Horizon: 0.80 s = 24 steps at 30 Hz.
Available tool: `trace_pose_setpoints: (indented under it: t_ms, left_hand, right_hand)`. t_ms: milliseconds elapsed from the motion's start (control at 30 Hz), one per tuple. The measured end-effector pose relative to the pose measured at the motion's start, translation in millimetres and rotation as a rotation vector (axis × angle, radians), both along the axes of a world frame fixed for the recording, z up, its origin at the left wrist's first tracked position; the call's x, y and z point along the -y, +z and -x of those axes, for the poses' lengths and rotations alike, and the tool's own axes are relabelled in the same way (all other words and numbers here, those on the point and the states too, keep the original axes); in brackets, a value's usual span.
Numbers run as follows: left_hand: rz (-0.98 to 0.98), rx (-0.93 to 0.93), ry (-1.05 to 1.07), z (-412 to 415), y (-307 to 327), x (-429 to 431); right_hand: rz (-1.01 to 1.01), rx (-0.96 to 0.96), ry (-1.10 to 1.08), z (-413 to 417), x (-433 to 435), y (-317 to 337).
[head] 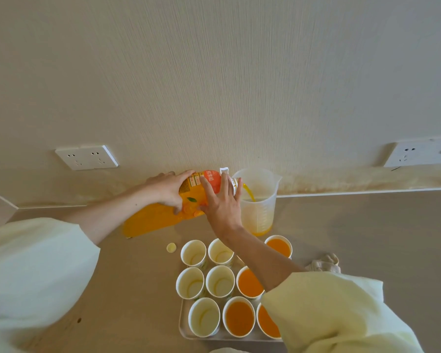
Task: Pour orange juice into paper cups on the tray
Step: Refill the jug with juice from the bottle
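Note:
A large orange juice bottle (pixel 148 221) lies tilted almost flat, its neck over a clear measuring jug (pixel 259 207). A stream of juice (pixel 250 193) runs into the jug. My left hand (pixel 167 189) grips the bottle's labelled middle from above. My right hand (pixel 222 200) holds the bottle near its neck with fingers spread. In front, a white tray (pixel 182 327) carries several paper cups: some hold juice, such as a filled cup (pixel 239 317), others are empty, such as an empty cup (pixel 192 252). My right sleeve hides part of the tray.
The bottle's yellow cap (pixel 171 247) lies on the beige counter left of the tray. A crumpled cloth (pixel 325 263) sits right of the cups. The wall behind carries a socket (pixel 87 157) on the left and a second socket (pixel 420 152) on the right.

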<state>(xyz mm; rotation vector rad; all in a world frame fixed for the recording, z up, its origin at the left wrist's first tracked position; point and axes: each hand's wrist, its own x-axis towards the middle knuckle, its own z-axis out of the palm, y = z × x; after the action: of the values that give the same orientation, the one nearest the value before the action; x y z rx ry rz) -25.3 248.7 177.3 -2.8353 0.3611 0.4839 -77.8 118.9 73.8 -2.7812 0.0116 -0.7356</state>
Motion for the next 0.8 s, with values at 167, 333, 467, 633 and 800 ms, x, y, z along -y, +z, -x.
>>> trace_pose_setpoints:
  t_ms: [167, 333, 467, 633, 800]
  left_hand:
    - [-0.007, -0.001, 0.003, 0.5, 1.0, -0.4]
    - [-0.006, -0.001, 0.008, 1.4, 0.9, 0.7]
    - [-0.008, -0.003, 0.01, 1.6, 2.0, 1.3]
    - [-0.009, -0.006, 0.011, 1.9, 3.0, 2.0]
    - [-0.007, -0.007, 0.009, 1.6, 3.9, 1.9]
  right_hand:
    - [0.008, -0.004, -0.001, -0.5, 0.0, -0.6]
    - [0.011, -0.005, -0.003, -0.9, 0.2, -0.4]
    - [0.003, -0.009, -0.002, -0.7, 0.1, 0.0]
    - [0.001, -0.006, -0.002, 0.0, 0.2, 0.3]
    - [-0.008, 0.003, 0.002, -0.4, 0.3, 1.1]
